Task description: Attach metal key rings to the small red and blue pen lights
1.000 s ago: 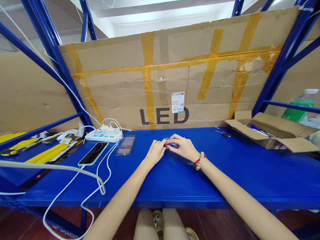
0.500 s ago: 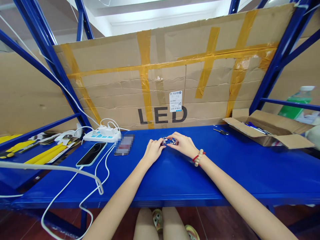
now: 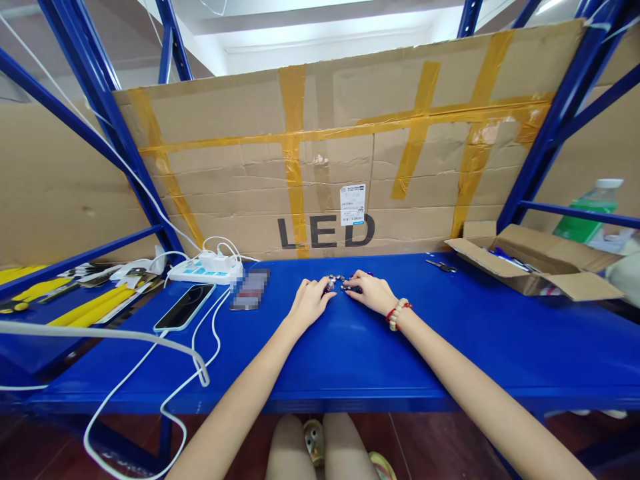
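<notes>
Below-left of the white label [image 3: 353, 205], your left hand [image 3: 309, 300] partly covers the small beads [image 3: 339, 279]; their row's long axis runs sideways, bowing away from you. Below-right, your right hand [image 3: 371, 292] has lowered over them, apparently steadying them; I cannot tell whether either grip pinches.

Blue table [image 3: 450, 347], taped cardboard panel [image 3: 230, 193], blue posts [image 3: 551, 127], reddish floor [image 3: 425, 440], pale ceiling [image 3: 325, 20]

Beaded bracelet [image 3: 397, 315], red cord [image 3: 408, 305], yellowish slippers [image 3: 314, 441]
</notes>
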Action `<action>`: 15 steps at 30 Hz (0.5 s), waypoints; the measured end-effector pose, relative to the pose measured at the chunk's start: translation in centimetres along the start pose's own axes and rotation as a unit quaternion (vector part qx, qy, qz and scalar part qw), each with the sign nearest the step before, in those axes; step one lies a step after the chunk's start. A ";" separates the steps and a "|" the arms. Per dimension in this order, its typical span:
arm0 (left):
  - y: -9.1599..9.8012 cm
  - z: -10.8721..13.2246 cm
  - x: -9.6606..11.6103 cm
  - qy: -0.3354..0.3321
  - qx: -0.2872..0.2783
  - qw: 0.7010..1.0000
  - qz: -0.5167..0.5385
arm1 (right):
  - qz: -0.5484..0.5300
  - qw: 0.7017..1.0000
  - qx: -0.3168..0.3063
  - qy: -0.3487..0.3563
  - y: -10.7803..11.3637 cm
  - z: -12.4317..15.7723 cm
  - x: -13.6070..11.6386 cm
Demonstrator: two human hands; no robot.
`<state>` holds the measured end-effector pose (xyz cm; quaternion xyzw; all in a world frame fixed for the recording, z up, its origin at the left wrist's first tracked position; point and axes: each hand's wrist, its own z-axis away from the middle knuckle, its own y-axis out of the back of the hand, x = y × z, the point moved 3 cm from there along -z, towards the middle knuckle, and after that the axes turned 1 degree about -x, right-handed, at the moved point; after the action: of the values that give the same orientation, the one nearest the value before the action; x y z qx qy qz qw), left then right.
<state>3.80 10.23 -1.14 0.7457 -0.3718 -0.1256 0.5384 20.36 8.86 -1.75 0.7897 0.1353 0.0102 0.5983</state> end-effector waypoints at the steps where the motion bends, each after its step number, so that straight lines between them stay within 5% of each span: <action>1: 0.0 0.0 0.0 -0.004 0.001 1.000 0.001 | -0.004 1.000 -0.001 0.002 -0.1 0.0 0.1; 15: 0.2 0.0 0.1 -0.026 0.027 0.997 0.069 | -0.040 0.999 0.013 -0.017 0.2 0.3 -0.5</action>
<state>3.76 10.17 -0.92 0.7289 -0.4396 -0.0976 0.5156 19.94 8.44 -1.53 0.7912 0.1570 -0.0285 0.5903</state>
